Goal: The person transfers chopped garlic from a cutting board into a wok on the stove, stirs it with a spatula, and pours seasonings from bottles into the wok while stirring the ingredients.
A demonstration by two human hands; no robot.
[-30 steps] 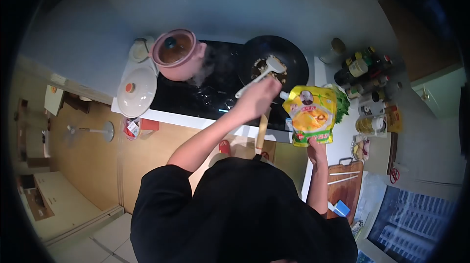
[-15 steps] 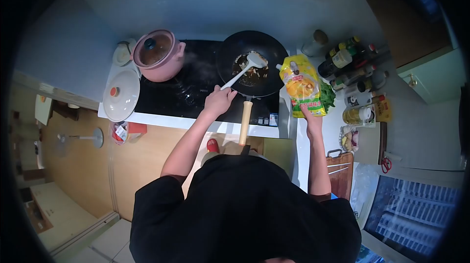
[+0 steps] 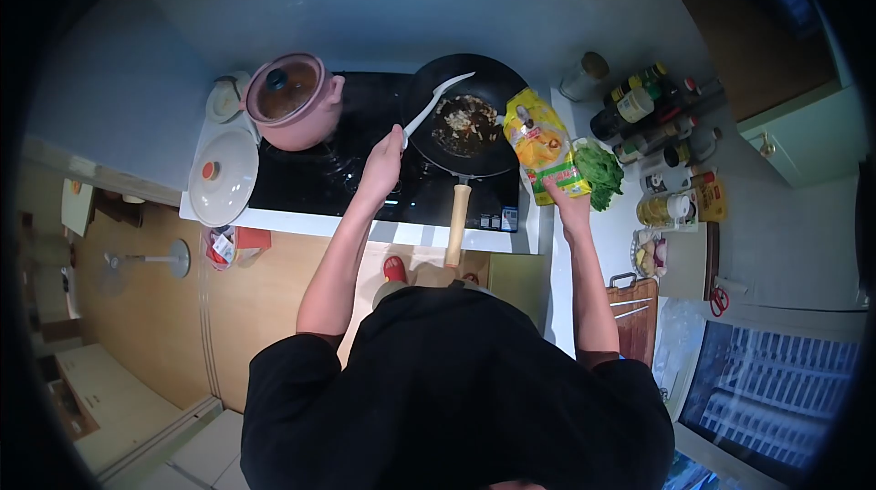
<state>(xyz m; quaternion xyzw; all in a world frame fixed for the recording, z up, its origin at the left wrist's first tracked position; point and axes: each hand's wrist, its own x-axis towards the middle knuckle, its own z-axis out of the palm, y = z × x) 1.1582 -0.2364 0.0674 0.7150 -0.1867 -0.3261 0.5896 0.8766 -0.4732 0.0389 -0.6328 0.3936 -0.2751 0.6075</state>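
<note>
Black hob [image 3: 287, 175] fills the upper middle of the frame, set in a white counter [image 3: 563, 298]; on it, just right of the frame's centre line, sits your dark wok [image 3: 500, 78], its wooden handle [image 3: 458, 225] pointing down toward you, with chopped food [image 3: 467, 116] in dark liquid at its bottom. Your left hand [image 3: 383, 164] has its fingers closed around the lower end of a pale spatula [image 3: 427, 114], whose blade is raised over the upper left part of the wok; your right hand [image 3: 569, 209] has its fingers clamped on the bottom of a yellow pouch [image 3: 546, 145], tilted so its spout end is over the wok's right side; leafy greens [image 3: 599, 171] lie just right of the pouch. At upper left stands a pink pot [image 3: 306, 128]; a white lid [image 3: 222, 189] lies below and left of it; bottles [image 3: 636, 107] crowd the upper right.
</note>
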